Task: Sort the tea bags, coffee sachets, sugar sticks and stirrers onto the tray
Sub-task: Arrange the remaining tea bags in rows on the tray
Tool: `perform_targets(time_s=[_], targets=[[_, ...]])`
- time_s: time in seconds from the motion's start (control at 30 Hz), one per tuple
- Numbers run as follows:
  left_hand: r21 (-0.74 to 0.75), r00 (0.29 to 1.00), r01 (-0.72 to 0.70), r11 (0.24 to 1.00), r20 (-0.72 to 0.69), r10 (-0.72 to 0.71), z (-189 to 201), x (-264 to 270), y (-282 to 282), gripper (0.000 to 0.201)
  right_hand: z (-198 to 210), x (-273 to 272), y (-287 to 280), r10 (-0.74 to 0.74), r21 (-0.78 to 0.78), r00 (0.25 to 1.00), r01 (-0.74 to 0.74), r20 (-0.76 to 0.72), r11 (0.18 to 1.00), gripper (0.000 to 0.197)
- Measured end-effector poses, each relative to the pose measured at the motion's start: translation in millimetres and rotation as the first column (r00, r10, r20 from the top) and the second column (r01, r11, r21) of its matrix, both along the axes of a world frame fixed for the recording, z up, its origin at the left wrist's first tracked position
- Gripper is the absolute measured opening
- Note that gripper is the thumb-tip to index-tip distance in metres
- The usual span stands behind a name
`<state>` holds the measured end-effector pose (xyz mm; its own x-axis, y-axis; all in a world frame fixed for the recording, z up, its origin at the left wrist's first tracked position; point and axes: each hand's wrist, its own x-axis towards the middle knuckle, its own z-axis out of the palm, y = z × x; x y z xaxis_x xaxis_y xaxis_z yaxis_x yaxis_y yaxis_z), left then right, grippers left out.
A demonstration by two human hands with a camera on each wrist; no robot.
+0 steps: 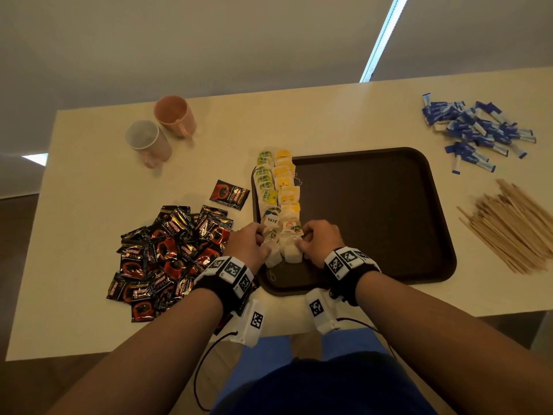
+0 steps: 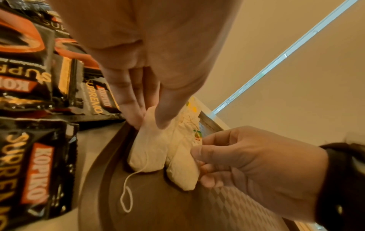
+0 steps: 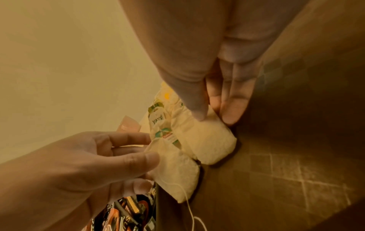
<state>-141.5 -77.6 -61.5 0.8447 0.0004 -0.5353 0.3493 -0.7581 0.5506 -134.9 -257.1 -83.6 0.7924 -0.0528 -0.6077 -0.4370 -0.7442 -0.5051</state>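
Fingertips of both hands hide the near tea bags' upper edges: left hand pinches one white tea bag, right hand pinches its neighbour, on the tray. Beyond the grip, a tag reads "YATÉ". Left, coffee sachets read "KOPIKO SUPREMO".

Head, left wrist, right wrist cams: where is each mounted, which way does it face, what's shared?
Head: on the head, looking down at the tray; both forearms and hands show.
Left wrist: under the left hand, looking along its fingers at the tea bags.
Right wrist: under the right hand, looking along its fingers.
Shared: both wrist views show both hands gripping the same tea bags.
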Motion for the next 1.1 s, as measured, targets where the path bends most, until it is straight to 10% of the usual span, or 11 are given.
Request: perform_targets(time_s=[0.4,1.1], targets=[[0.024,0.995,0.057,0.998,0.075,-0.059,5.5,21.7,-2.9,0.068,10.8,18.6,-0.7,0.016,0.023,0.995,-0.018,0.094,1.000,0.043],[0.098,0.994,0.062,0.993,0.086,-0.071,1.0,46.6,2.0,0.022,15.2,40.2,5.5,0.047,0.016,0.989,-0.050,0.142,0.999,0.018]])
